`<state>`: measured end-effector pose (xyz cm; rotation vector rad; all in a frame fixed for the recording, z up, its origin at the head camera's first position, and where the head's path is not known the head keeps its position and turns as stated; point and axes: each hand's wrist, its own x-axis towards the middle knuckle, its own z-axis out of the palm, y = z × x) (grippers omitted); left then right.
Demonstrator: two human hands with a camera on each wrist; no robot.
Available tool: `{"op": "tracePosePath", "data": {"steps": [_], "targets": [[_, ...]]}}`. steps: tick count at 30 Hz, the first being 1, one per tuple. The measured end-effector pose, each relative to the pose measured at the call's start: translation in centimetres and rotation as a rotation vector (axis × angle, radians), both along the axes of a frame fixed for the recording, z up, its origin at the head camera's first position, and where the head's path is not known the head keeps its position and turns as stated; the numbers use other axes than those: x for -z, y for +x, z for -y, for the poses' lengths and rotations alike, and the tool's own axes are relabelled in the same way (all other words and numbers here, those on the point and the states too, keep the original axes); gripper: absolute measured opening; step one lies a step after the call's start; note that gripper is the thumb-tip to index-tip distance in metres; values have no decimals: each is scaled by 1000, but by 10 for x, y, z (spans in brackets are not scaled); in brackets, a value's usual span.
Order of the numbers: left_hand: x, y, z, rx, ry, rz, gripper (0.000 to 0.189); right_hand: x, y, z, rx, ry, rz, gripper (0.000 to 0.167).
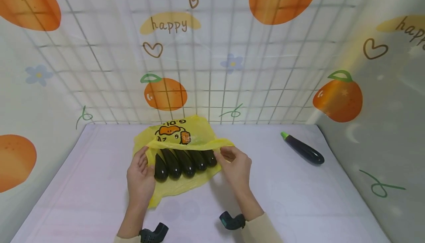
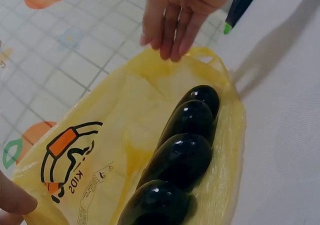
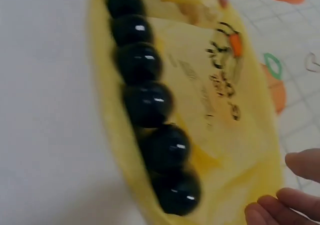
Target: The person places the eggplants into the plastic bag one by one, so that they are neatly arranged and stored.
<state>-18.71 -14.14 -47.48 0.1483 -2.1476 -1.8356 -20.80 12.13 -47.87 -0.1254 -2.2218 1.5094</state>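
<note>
A yellow plastic bag [image 1: 186,191] with a printed duck face lies on the table with its mouth spread. Several dark, glossy eggplants [image 1: 186,163] sit side by side inside, rounded ends toward me. At the bag's left edge, my left hand [image 1: 141,178] pinches the plastic; its thumb [image 2: 20,200] shows on the film in the left wrist view. My right hand [image 1: 237,165] is at the right edge of the bag mouth, fingers touching the rim. The right wrist view has its thumb [image 3: 305,162] apart from the fingers [image 3: 275,205].
A single eggplant [image 1: 304,150] with a green stem end lies on the white table [image 1: 282,198] to the right. Behind the table hangs a printed curtain [image 1: 116,88] over a wire grid, with more curtain at both sides.
</note>
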Motion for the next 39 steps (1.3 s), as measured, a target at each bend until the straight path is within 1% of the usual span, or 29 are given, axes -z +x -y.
{"op": "tracePosePath", "data": {"steps": [3, 6, 9, 12, 16, 19, 21, 26, 28, 29, 33, 39], "targets": [[-1, 0, 1, 4, 5, -2, 59, -9, 0, -12, 11, 1, 31, 23], [-1, 0, 1, 6, 10, 3, 59, -19, -2, -29, 45, -15, 40, 24], [-2, 0, 1, 2, 9, 10, 59, -26, -4, -51, 110, -19, 29, 25], [-1, 0, 0, -5, 1, 13, 60, -28, -6, -78, 208, -7, 9, 26], [-1, -1, 0, -4, -4, 16, 59, -25, -4, -117, 339, -9, 10, 34], [-1, 0, 0, -1, -2, 20, 59, -21, -1, -146, 414, -64, 24, 39], [-1, 0, 0, 1, 2, 23, 59, -17, 1, -165, 463, -122, 32, 42], [-1, 1, 1, 1, 1, 29, 59, -8, 7, -203, 576, -217, 69, 47], [0, 1, 1, -1, -3, 30, 59, -4, 9, -215, 598, -268, 86, 48], [0, 0, 1, -3, -5, 30, 59, -2, 11, -220, 604, -317, 94, 49], [0, -1, 1, -4, -11, 36, 59, 4, 13, -237, 624, -411, 116, 51], [1, -2, -1, -11, -18, 65, 60, 15, 11, -254, 658, -363, 162, 53]]}}
